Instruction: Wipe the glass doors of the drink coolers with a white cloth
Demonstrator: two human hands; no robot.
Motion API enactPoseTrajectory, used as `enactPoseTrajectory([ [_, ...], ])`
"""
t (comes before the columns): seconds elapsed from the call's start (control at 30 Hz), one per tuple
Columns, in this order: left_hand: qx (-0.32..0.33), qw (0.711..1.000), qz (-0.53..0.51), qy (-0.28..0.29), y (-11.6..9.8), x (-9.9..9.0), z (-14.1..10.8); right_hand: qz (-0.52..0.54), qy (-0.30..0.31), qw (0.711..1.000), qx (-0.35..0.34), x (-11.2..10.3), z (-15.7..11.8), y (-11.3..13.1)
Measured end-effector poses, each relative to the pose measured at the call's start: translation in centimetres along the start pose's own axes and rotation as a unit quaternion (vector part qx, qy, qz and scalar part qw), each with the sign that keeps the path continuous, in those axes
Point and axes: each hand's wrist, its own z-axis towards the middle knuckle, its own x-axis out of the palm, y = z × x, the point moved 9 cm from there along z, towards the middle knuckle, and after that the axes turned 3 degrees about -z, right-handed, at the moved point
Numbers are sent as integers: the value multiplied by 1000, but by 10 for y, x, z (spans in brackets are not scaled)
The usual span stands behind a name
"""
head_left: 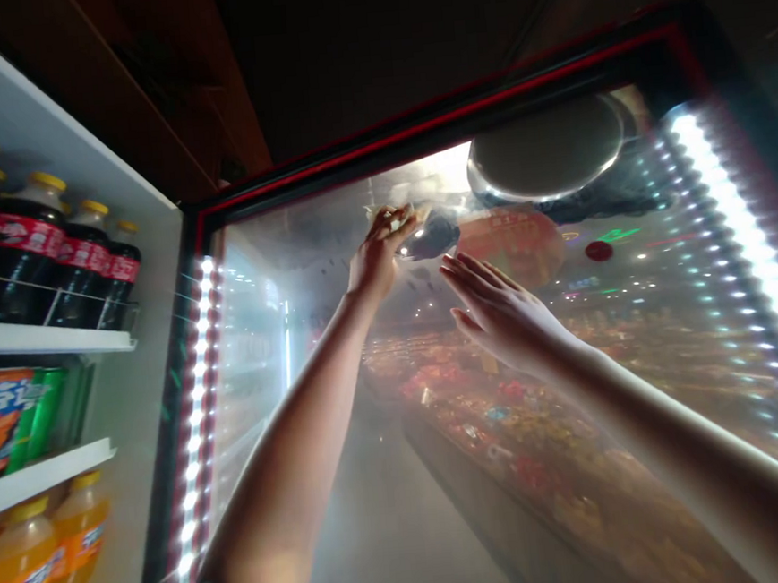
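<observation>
A fogged glass door [376,472] of a drinks fridge fills the middle of the head view, swung out beside the shelves. My left hand [378,252] reaches up to its upper part, fingers bent around something crumpled and brownish-white [416,213] that is too blurred to name. Just right of it is a dark, shiny oval patch [429,238] on the glass. My right hand [498,305] is held below and right of that patch, fingers stretched out and nothing in it. Whether its fingertips touch the glass I cannot tell.
Cola bottles [27,230] stand behind a wire rail on the upper left shelf. Cans [8,420] and orange soda bottles [65,550] sit lower. LED strips [726,211] run along both door sides. A round silvery disc [546,153] shows near the black door frame [364,150].
</observation>
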Motion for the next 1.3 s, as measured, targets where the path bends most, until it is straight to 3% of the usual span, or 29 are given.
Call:
enactPoseTrajectory([
  [0.1,-13,1000,0,-21,-4,10,3,-5,0,1000,1,5,3,6],
  [0.2,53,997,-16,45,-17,15,-12,-15,0,1000,-2,8,4,11],
  [0.3,93,992,-10,89,-9,0,-27,-23,2,1000,-4,10,6,15],
  [0.43,34,999,11,26,20,-23,-16,-24,5,1000,2,16,11,20],
  [0.53,-3,1000,7,-18,21,-20,-12,-22,12,1000,-1,21,14,27],
  [0.63,35,999,-11,18,8,-12,-26,-12,11,1000,-6,24,17,32],
  [0.73,69,996,-13,60,10,-18,-44,-1,9,1000,-17,26,19,36],
  [0.87,24,1000,14,12,40,-39,-36,7,1,1000,-19,30,25,40],
  [0.97,-17,999,27,-39,53,-42,-29,17,-2,1000,-23,34,30,45],
  [1.1,28,999,15,-13,42,-37,-51,28,-7,999,-44,40,32,49],
  [1.17,43,999,13,10,42,-44,-67,30,-7,998,-53,43,33,50],
  [1.3,-5,999,27,-24,70,-71,-72,39,-1,997,-64,46,41,55],
])
